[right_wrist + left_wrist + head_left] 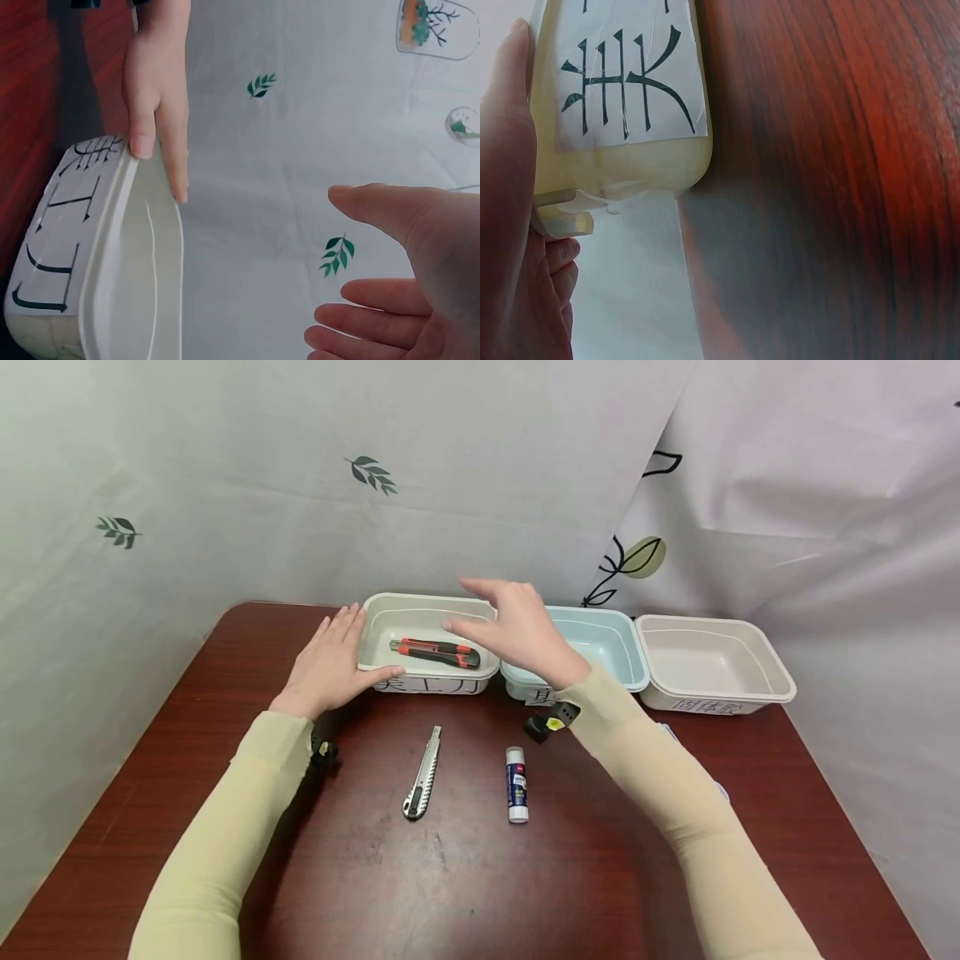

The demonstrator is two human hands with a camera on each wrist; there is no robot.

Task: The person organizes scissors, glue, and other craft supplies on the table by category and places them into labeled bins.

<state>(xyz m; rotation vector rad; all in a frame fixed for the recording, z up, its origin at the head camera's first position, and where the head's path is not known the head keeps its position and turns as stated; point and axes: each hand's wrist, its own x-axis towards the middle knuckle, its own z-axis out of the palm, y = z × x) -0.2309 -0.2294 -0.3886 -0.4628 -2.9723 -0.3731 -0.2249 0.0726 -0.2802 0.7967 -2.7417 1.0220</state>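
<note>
Cutters (441, 657) lie seemingly below the empty, spread right hand (521, 627); the straight-fingered left hand (327, 662) touches their tray (450, 674).

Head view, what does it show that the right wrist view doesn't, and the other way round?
Only the head view shows the silver cutter, glue stick, blue bin, rightmost bin, and the red-and-black tool or tools in the leftmost bin.
Only the right wrist view shows the jar-shaped print and round print on the backdrop.
Both show the leftmost bin, leaf prints, tabletop, left hand and right hand.
</note>
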